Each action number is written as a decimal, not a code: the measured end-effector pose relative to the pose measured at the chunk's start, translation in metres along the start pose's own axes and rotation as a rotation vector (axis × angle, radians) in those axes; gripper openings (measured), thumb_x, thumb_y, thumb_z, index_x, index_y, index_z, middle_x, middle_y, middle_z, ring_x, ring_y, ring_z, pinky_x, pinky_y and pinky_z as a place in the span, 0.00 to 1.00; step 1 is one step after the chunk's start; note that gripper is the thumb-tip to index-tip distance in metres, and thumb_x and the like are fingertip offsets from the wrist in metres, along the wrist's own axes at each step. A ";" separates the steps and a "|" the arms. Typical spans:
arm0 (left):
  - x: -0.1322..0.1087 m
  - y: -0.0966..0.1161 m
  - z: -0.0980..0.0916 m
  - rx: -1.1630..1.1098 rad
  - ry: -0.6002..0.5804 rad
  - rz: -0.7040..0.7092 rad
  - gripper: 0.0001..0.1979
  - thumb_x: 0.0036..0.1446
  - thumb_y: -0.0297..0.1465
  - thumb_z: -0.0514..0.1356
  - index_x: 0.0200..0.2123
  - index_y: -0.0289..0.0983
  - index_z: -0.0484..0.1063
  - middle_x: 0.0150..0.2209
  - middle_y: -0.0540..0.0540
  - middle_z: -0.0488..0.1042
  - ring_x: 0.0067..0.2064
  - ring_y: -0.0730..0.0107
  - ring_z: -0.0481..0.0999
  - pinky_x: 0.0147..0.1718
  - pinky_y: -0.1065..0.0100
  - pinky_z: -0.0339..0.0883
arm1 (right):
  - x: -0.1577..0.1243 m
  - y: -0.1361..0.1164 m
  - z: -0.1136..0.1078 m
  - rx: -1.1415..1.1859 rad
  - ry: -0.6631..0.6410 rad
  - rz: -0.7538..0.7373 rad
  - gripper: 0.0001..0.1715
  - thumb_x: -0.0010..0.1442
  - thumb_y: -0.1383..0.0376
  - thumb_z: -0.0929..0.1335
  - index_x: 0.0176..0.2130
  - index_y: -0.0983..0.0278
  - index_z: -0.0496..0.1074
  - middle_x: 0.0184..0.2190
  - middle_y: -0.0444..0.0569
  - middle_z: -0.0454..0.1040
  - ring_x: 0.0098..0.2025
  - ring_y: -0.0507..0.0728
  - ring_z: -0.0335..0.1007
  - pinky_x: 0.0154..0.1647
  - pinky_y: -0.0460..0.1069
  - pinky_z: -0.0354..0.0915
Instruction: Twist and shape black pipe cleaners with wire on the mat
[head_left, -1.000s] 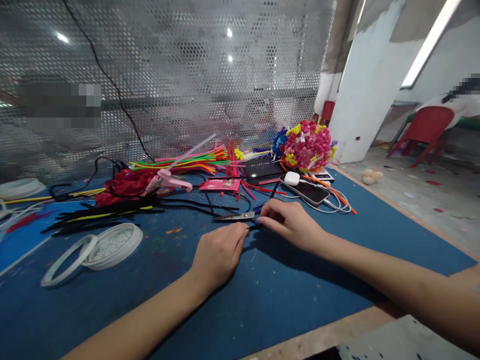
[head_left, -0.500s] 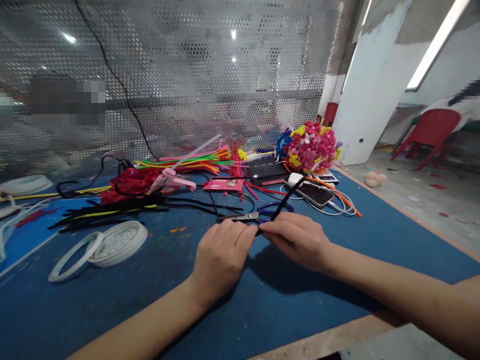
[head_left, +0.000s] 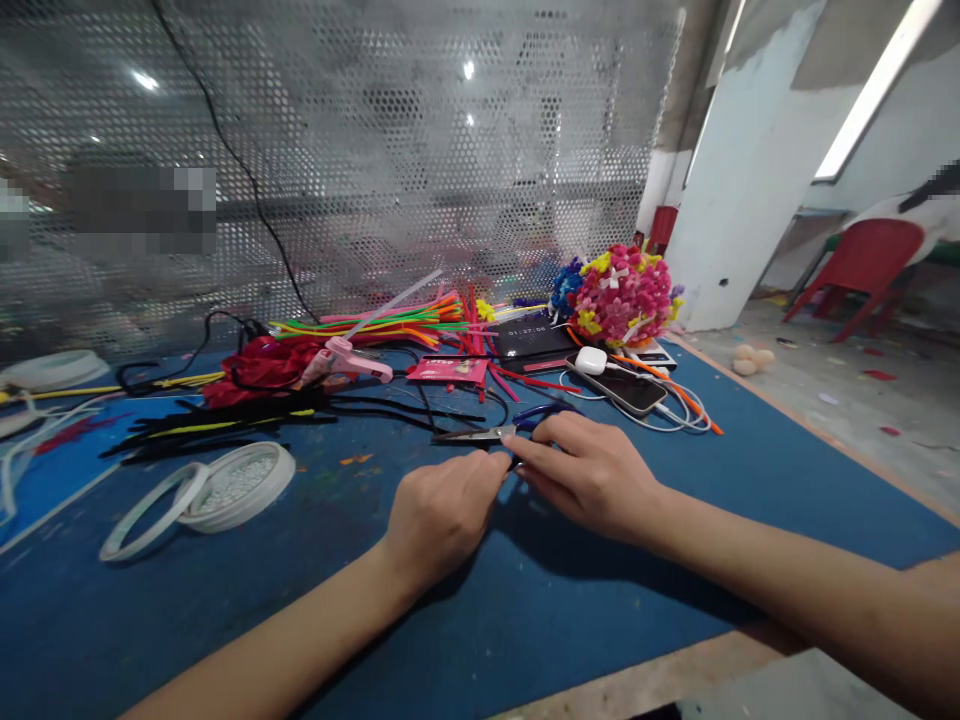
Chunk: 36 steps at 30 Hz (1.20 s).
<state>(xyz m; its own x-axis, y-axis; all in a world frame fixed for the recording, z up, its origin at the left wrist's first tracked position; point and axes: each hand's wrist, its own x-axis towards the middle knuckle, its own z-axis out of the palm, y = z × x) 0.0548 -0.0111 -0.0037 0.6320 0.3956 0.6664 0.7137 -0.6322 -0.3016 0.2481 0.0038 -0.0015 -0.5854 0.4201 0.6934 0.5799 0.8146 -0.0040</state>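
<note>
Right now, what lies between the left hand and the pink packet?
The head view shows the scissors nearest the left hand, then thin black strips before the pink packet.

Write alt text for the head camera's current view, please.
A person's left hand and right hand meet at a mostly hidden black strip above a blue tabletop, near blue-handled scissors. Behind them lie multicolored pipe cleaners, a pink glue gun and a pink-and-yellow flower ball.

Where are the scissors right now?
In the head view, slightly right of centre, the scissors lie on the blue table just beyond the left hand and right hand.
</note>
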 end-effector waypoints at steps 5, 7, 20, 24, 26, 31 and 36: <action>0.001 -0.006 -0.003 0.117 -0.027 0.072 0.11 0.62 0.26 0.46 0.35 0.36 0.67 0.19 0.52 0.66 0.21 0.71 0.67 0.19 0.68 0.52 | 0.000 0.002 0.003 0.207 -0.181 0.042 0.13 0.58 0.74 0.61 0.41 0.64 0.70 0.34 0.50 0.68 0.34 0.53 0.64 0.32 0.45 0.62; 0.001 -0.007 -0.003 0.141 -0.027 0.091 0.11 0.62 0.26 0.46 0.36 0.36 0.67 0.19 0.52 0.66 0.20 0.71 0.66 0.19 0.67 0.51 | -0.001 0.004 0.004 0.249 -0.199 0.031 0.16 0.54 0.77 0.61 0.40 0.65 0.69 0.35 0.51 0.68 0.35 0.53 0.64 0.33 0.45 0.62; -0.004 -0.003 0.002 0.064 -0.048 0.106 0.12 0.63 0.26 0.43 0.36 0.36 0.65 0.19 0.52 0.65 0.20 0.70 0.66 0.19 0.68 0.51 | -0.004 0.006 0.005 0.041 -0.064 -0.168 0.12 0.63 0.65 0.60 0.38 0.66 0.70 0.33 0.51 0.70 0.32 0.53 0.64 0.27 0.45 0.60; -0.006 -0.002 0.003 0.045 -0.039 0.133 0.12 0.64 0.27 0.42 0.37 0.35 0.64 0.19 0.52 0.65 0.20 0.70 0.66 0.19 0.68 0.52 | -0.005 0.002 0.002 0.284 -0.050 -0.072 0.15 0.61 0.58 0.64 0.34 0.67 0.72 0.31 0.51 0.69 0.31 0.52 0.64 0.29 0.45 0.62; -0.006 0.000 0.004 0.034 -0.035 0.142 0.11 0.64 0.26 0.43 0.37 0.35 0.64 0.19 0.53 0.65 0.20 0.70 0.66 0.18 0.68 0.51 | -0.003 0.002 0.002 0.444 -0.023 0.024 0.14 0.61 0.60 0.65 0.30 0.66 0.73 0.27 0.48 0.68 0.28 0.50 0.63 0.28 0.43 0.61; -0.005 0.002 0.007 -0.007 -0.017 0.115 0.12 0.63 0.25 0.43 0.34 0.36 0.65 0.18 0.53 0.65 0.19 0.70 0.65 0.18 0.68 0.51 | 0.002 0.006 0.002 0.642 0.027 0.254 0.17 0.58 0.59 0.67 0.23 0.67 0.72 0.19 0.45 0.67 0.22 0.48 0.62 0.22 0.43 0.57; -0.004 0.000 0.007 -0.071 -0.023 0.040 0.14 0.64 0.27 0.44 0.31 0.36 0.66 0.20 0.51 0.68 0.21 0.70 0.69 0.19 0.69 0.54 | 0.001 0.015 0.002 0.595 -0.066 0.134 0.12 0.56 0.59 0.69 0.34 0.66 0.69 0.28 0.46 0.69 0.25 0.48 0.62 0.24 0.42 0.60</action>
<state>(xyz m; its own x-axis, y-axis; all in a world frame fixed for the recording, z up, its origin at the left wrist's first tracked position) 0.0541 -0.0078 -0.0111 0.6666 0.3839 0.6390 0.6652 -0.6932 -0.2775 0.2550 0.0172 -0.0017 -0.5739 0.5430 0.6131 0.2466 0.8284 -0.5030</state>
